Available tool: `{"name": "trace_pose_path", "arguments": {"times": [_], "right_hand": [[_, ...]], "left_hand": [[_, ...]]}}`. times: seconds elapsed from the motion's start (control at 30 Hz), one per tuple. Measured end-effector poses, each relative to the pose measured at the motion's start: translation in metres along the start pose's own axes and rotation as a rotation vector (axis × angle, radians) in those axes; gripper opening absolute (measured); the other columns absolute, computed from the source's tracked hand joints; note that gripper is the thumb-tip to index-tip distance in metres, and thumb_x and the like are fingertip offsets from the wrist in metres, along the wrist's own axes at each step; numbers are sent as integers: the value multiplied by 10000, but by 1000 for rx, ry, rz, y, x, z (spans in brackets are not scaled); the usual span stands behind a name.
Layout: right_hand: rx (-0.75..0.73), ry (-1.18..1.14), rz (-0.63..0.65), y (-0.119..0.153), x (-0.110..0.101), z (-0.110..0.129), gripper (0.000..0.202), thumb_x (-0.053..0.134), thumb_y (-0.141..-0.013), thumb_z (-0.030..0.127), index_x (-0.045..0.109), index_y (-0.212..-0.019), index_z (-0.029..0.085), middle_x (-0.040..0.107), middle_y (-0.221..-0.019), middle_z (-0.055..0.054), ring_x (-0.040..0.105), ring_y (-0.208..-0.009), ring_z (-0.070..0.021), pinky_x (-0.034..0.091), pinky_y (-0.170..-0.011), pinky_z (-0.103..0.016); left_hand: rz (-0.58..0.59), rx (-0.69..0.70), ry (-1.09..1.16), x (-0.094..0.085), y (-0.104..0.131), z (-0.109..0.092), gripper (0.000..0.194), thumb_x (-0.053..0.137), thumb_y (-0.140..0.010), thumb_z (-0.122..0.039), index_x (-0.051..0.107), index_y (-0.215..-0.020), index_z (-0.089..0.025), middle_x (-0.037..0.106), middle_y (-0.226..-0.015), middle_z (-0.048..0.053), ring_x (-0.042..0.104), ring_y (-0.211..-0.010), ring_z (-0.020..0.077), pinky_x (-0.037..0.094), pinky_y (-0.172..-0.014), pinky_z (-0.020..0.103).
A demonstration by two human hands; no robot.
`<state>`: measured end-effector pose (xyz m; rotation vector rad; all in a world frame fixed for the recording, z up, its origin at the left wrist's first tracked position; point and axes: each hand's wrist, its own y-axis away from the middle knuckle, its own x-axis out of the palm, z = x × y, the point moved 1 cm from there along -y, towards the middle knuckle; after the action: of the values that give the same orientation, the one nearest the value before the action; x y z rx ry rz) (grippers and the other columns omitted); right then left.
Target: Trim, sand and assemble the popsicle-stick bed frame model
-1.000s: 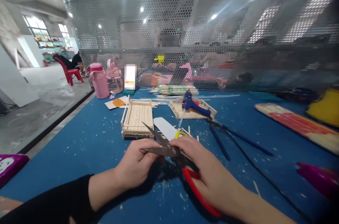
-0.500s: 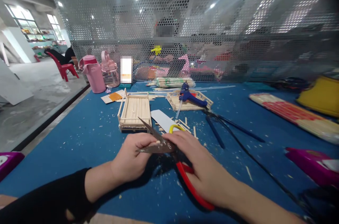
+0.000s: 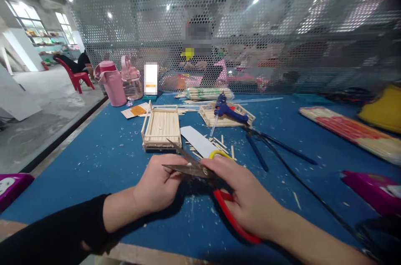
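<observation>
My right hand grips a pair of scissors with red and yellow handles, its blades partly apart and pointing left. My left hand is closed just at the blades, thumb and fingers pressed together. Whatever it pinches is mostly hidden; only a tiny pale tip shows by the blades. Beyond my left hand lies a small tray-like frame of wooden sticks. Short cut stick pieces and a white card strip lie behind the scissors.
A blue glue gun rests on a second stick frame, its cable running right. Blue-handled pliers lie near it. Packed sticks are at right, pink bottles at back left. A perforated metal screen stands behind.
The scissor blades have drawn closer together, the lower blade rising toward the upper one. Both hands have shifted slightly, the right one a little to the right. The view has tilted a little.
</observation>
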<state>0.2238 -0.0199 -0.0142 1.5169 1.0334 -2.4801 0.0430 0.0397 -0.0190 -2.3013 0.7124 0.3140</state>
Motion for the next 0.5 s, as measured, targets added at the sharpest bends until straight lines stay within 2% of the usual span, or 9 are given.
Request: {"name": "trace_pose_path", "arguments": {"times": [0.3, 0.5], "right_hand": [[-54, 62, -17, 2, 1, -3, 435, 421, -624, 41, 549, -1026, 150, 640, -784, -86, 581, -682, -191, 502, -576, -280], [-10, -40, 20, 5, 4, -7, 409, 416, -644, 39, 565, -996, 184, 660, -809, -69, 618, -716, -180, 513, -611, -263]], "left_hand": [[11, -125, -8, 2, 4, 5, 232, 446, -752, -21, 625, -650, -128, 645, -625, 23, 566, -605, 102, 435, -593, 193], [26, -175, 37, 4, 2, 3, 273, 433, -846, -136, 588, -621, -134, 610, -599, 17, 555, -588, 101, 425, -583, 199]]}}
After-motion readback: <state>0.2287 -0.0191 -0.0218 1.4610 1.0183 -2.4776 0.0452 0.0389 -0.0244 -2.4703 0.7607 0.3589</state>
